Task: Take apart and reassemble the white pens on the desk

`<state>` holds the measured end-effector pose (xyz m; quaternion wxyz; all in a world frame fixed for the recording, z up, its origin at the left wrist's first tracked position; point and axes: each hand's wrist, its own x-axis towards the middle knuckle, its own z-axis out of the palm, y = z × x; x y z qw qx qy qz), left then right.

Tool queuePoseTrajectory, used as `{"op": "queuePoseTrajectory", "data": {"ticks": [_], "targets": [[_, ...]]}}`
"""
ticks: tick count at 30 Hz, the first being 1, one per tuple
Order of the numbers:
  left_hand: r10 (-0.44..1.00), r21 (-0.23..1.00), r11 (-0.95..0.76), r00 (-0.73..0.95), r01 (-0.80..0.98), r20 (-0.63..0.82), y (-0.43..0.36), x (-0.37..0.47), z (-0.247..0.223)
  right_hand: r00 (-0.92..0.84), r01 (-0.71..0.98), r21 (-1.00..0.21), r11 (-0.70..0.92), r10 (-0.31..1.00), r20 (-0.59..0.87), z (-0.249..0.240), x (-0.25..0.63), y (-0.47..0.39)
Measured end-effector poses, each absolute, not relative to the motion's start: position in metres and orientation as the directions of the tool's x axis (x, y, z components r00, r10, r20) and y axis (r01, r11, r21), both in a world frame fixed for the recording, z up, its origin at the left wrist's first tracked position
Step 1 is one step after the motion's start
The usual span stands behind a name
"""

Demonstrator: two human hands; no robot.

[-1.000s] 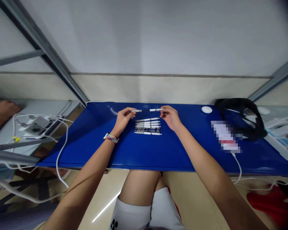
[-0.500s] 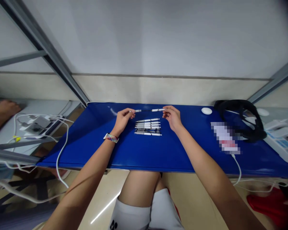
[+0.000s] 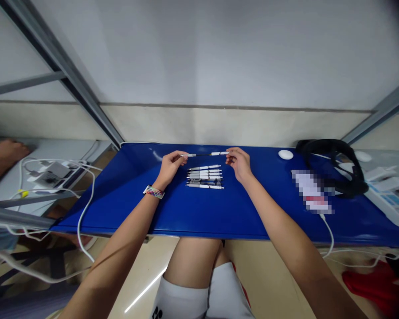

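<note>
My left hand is closed in a pinch on the grey front section of a pen. My right hand pinches the white barrel of the pen by its far end. Between the two sections runs a thin dark refill, and all lie roughly in one line above the blue table. Just nearer to me, between my hands, several white and grey pens lie side by side in a stack of rows. A colourful woven band circles my left wrist.
On the blue tabletop to the right are a white oval object, a blurred-out phone-like item with a cable, and a black headset strap. At left, another person's hand rests beside chargers and white cables.
Both hands stay almost still, each on its section of the pen. The pen pieces shift only very slightly.
</note>
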<state>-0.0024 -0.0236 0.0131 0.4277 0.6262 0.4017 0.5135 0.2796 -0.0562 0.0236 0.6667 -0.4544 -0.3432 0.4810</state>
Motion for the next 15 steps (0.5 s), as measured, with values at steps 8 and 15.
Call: {"op": "queuePoseTrajectory", "data": {"ticks": [8,15], "targets": [[0.918,0.918,-0.347,0.267,0.19,0.292,-0.034,0.003,0.023,0.064,-0.219,-0.971,0.1,0.994,0.088,0.021,0.27,-0.062],[0.916,0.874,-0.374,0.273,0.311,0.295,-0.038,0.004,0.028,-0.009,-0.184,-0.981,0.062,0.998,0.064,0.018,0.265,-0.063]]}}
